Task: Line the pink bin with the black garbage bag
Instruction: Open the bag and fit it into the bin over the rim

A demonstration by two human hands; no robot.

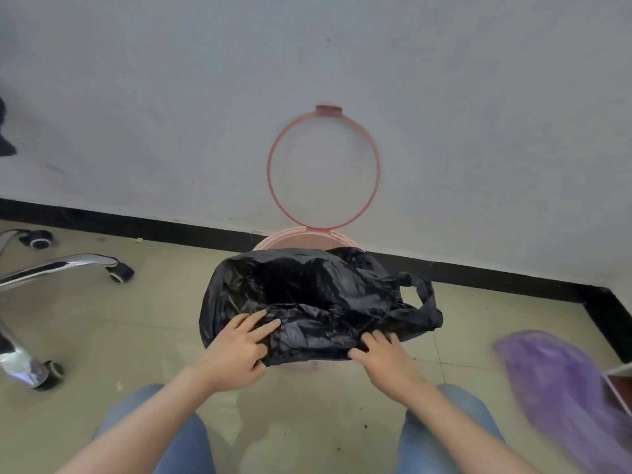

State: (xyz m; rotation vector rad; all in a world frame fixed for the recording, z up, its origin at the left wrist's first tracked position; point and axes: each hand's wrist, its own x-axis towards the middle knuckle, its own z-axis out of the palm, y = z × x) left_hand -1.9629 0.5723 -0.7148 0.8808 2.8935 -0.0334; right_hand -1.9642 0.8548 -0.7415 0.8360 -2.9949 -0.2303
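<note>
Head view looks down over our knees at the pink bin (309, 241), which stands on the tiled floor (154, 319) against the wall (478, 131), with its hinged ring (324, 167) flipped up and leaning on that wall. We see the black garbage bag (307, 299) draped over the bin's mouth and hiding nearly all of it; only the far rim shows, plus a sliver of pink under the near edge. Our left hand (236, 352) lies on the bag's near left side, fingers spread and curled over the film, thumb tucked under the fold, so it seems to pinch the plastic. Our right hand (383, 357) presses the near right edge with fingers bent; whether it truly grips or only pushes down we cannot tell. One handle loop (424, 302) sticks out to the right, past the rim. We judge the bag is opened but not yet seated evenly. The risk is that the thin film slips off the far rim as we tug the near side, or the loose loop bunches and keeps the ring from closing flat. A chair base (58, 268) sits well apart at the left, and something purple (561, 398) blurs at the right.
</note>
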